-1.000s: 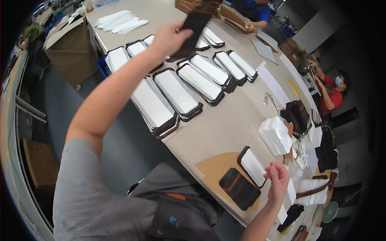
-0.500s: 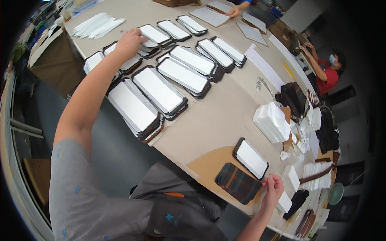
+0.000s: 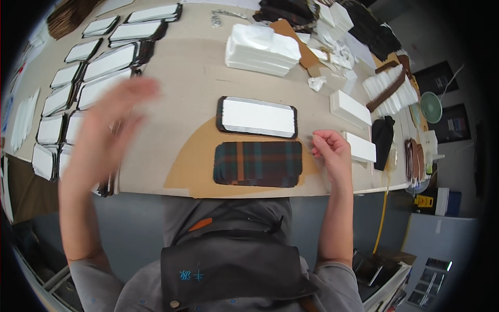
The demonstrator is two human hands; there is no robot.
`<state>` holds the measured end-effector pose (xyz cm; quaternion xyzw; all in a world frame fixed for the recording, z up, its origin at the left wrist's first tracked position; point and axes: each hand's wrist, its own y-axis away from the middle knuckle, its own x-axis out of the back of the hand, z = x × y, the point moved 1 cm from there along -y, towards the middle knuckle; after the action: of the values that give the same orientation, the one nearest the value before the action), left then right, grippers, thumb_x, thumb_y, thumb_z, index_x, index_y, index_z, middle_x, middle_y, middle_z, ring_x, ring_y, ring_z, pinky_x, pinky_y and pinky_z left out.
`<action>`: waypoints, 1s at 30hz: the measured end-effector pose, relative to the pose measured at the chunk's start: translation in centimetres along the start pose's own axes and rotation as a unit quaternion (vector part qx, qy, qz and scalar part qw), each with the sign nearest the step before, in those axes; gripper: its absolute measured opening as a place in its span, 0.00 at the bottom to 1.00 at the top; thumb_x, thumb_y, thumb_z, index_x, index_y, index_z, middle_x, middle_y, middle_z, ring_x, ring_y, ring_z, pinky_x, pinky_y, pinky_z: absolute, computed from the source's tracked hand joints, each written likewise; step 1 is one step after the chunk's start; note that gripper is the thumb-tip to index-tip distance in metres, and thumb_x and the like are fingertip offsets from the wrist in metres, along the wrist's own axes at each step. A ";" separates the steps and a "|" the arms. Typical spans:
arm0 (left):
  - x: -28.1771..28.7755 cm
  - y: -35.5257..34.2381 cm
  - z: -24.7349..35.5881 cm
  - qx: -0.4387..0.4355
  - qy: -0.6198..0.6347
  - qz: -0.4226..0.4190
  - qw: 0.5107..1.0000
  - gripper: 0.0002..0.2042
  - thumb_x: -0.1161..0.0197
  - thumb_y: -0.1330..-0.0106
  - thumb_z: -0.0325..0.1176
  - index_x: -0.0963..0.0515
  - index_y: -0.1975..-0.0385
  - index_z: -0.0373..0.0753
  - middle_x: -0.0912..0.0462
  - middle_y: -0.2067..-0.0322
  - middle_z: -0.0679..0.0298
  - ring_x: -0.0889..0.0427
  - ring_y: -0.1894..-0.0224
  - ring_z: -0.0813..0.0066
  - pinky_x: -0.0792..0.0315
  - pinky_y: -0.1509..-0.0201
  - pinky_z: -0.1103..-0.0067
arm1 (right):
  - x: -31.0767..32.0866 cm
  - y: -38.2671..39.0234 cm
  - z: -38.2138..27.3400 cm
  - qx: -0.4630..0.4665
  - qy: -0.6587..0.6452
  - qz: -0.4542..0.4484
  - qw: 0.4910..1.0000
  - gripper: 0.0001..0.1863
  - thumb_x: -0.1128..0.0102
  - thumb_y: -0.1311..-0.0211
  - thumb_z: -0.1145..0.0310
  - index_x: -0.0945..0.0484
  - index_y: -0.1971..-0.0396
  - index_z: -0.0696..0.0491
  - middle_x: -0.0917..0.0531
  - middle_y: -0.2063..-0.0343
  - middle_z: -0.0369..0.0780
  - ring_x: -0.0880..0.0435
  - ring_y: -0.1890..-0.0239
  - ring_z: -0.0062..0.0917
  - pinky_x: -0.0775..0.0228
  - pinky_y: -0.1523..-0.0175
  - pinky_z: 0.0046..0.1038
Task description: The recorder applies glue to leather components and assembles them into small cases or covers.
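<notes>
My left hand, smeared by motion, is in the air over the near end of the piles of dark-edged pieces with white panels. Its fingers are too blurred to tell whether they hold anything. Fingertips pinched, my right hand hovers just right of a stack of plaid fabric pieces; anything in the pinch is too small to make out. Directly beyond that stack lies a dark-edged piece topped with a white panel and silvery borders. Both lie on or beside a tan board at the table's near edge.
A tall stack of white pads stands beyond the work spot. White blocks, crumpled white scraps and dark fabric crowd the right side. White strips lie at the far left of the table.
The view has swung to the right. My left hand has come away from the far-left piles and back toward me. The right hand stays beside the plaid stack, still pinched.
</notes>
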<state>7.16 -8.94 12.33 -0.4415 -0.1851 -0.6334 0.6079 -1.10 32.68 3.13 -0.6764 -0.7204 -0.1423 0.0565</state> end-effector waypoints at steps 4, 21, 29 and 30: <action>-8.7 1.2 7.0 -0.162 0.139 -0.173 0.962 0.16 0.34 0.44 0.23 0.19 0.54 0.35 0.22 0.44 0.57 0.23 0.43 0.57 0.28 0.41 0.66 | -0.7 0.9 -0.3 -0.027 0.021 -0.057 0.998 0.09 0.36 0.35 0.70 0.19 0.60 0.58 0.17 0.72 0.33 0.21 0.73 0.12 0.31 0.69 0.15; -16.3 -7.3 6.4 -0.070 -0.103 -0.088 0.988 0.15 0.28 0.45 0.34 0.20 0.60 0.35 0.21 0.59 0.59 0.22 0.54 0.58 0.26 0.51 0.67 | -3.4 -6.2 -3.0 -0.047 0.158 -0.152 0.974 0.12 0.35 0.36 0.63 0.20 0.69 0.57 0.18 0.78 0.34 0.21 0.78 0.15 0.31 0.76 0.20; -16.0 -7.9 6.1 -0.054 -0.072 -0.066 0.994 0.14 0.26 0.47 0.35 0.18 0.64 0.37 0.21 0.63 0.62 0.21 0.58 0.61 0.25 0.55 0.68 | -3.4 -6.5 -2.7 -0.058 0.114 -0.176 0.976 0.13 0.32 0.39 0.64 0.23 0.75 0.56 0.19 0.81 0.34 0.23 0.83 0.14 0.35 0.79 0.17; -16.1 -7.9 6.1 -0.051 -0.070 -0.067 0.994 0.14 0.26 0.47 0.35 0.18 0.64 0.37 0.21 0.63 0.62 0.21 0.58 0.61 0.25 0.55 0.68 | -3.4 -6.4 -2.9 -0.061 0.115 -0.178 0.975 0.13 0.32 0.39 0.64 0.23 0.75 0.56 0.19 0.81 0.34 0.23 0.83 0.14 0.35 0.79 0.17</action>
<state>-0.21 7.04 5.41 -0.5017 -0.2241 -0.6489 0.5263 -7.46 28.32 4.13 -0.5185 -0.8078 -0.2711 0.0713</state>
